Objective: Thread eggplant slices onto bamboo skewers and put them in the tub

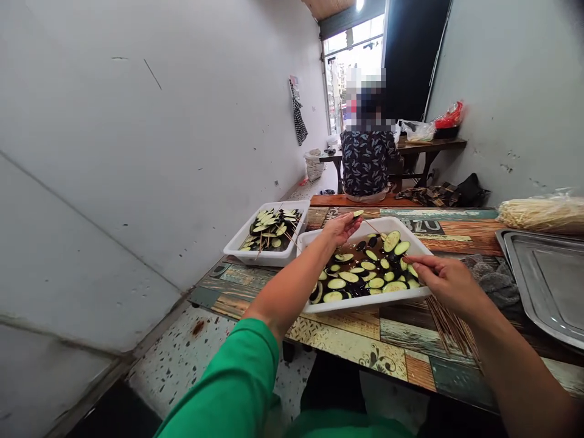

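White trays (365, 300) of sliced eggplant (349, 277) stand side by side before you, with loose skewers (449, 322), a grey cloth (493, 280) and metal trays (556, 274) crowding your right, while your left hand (340, 230) pinches one slice (358, 214) near the far rim and your right hand (442, 277) closes its fingers on a slice-threaded skewer (373, 227).

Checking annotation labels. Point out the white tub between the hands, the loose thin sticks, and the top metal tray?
White tub (367, 301): head view, front rim.
Thin sticks (449, 322): head view, middle of the bundle.
Top metal tray (554, 274): head view, bare inner surface.
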`<state>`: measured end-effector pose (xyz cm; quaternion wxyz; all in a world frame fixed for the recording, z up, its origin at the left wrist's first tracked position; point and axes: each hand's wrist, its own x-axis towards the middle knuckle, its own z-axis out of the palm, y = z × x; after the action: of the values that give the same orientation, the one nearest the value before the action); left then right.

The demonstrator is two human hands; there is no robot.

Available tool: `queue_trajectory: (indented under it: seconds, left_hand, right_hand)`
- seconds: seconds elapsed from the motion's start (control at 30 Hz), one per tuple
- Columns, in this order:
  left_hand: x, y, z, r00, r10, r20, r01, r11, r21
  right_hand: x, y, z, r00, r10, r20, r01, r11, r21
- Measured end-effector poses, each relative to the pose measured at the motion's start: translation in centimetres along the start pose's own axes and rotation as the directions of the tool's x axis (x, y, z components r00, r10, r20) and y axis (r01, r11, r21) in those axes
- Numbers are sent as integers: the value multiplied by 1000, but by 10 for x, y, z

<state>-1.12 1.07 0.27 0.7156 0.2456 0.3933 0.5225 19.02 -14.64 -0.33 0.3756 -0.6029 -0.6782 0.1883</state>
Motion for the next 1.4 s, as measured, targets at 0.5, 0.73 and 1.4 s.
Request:
queue_trajectory:
  seconds: [0.5,0.73,1.4]
  left_hand:
    - [3,0,0,1000,-6,5,6,999,-42]
    - [4,-1,1,1000,-4,-19,4,999,-34]
    - [-2,-3,6,998,21,58,-21,1000,7]
  right_hand:
    - [0,-3,-1,1000,-18,5,18,1000,15]
    - [-1,-5,-2,1000,-10,-7,11,1000,18]
    - [-1,-7,-2,995,88,52,-91,995,52]
